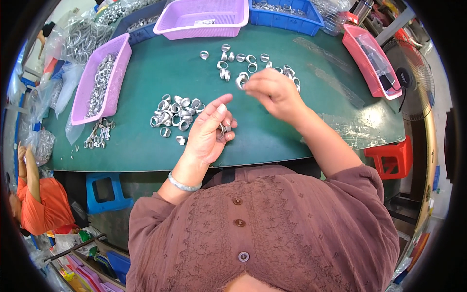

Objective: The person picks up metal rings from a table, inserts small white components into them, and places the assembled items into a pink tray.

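Note:
My left hand (206, 134) is palm up above the near part of the green table, its fingers curled around a few silver metal rings (221, 130), with the thumb raised. To the right and a little farther off, my right hand (279, 95) has its fingertips pinched together at a silver ring (241, 81). A heap of similar flat-topped rings (175, 113) lies just left of my left hand. Beyond my right hand is a looser scatter of rings (240, 57), partly hidden by the hand on its right side.
A lilac basket of metal parts (77, 114) stands left, near a few cut-off metal pieces (100, 134). Another lilac basket (202, 33) and a blue crate (287, 25) line the far edge. At right are a pink basket (374, 80) and a fan (413, 80). Another person (44, 202) sits at left.

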A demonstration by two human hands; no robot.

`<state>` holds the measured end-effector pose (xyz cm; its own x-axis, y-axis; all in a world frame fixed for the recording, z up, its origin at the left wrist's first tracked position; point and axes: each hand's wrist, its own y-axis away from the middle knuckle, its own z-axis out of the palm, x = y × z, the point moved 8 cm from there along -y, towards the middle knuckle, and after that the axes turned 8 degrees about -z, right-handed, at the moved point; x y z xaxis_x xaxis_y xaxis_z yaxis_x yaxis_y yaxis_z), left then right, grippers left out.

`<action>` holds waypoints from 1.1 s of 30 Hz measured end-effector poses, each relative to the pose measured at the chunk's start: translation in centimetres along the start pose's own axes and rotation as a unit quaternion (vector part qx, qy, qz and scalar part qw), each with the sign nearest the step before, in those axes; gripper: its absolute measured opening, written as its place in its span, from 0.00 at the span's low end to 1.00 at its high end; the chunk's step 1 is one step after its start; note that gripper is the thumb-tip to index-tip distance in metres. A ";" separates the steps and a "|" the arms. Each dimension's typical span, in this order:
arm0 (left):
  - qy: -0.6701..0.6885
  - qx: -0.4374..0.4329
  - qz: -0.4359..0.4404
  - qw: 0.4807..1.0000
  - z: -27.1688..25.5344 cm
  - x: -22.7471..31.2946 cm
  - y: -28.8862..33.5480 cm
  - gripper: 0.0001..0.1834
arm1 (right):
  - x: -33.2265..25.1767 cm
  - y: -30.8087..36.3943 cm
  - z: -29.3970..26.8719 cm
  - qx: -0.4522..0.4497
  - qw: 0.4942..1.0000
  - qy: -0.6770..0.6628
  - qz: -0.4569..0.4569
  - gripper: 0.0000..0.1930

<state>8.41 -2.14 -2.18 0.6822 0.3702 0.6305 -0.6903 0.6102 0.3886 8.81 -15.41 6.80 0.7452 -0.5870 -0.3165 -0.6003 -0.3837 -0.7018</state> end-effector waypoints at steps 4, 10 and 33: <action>-0.094 -0.040 0.052 0.993 1.9 1.1 0.3 0.23 | -3.1 1.3 -0.4 0.002 0.998 -0.061 -0.033 0.11; -0.250 -0.054 0.158 0.954 3.7 1.6 1.0 0.20 | -4.0 2.5 -0.5 0.035 0.994 -0.100 -0.029 0.12; 0.020 -0.092 0.024 0.995 0.9 -0.1 0.3 0.18 | 4.5 1.2 2.0 -0.116 0.959 0.215 0.146 0.12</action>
<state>7.96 -2.58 -1.53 0.6616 0.4267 0.6167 -0.6685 0.7081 0.2272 12.00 -17.13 3.27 0.3770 -0.9140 -0.1501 -0.8508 -0.2777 -0.4461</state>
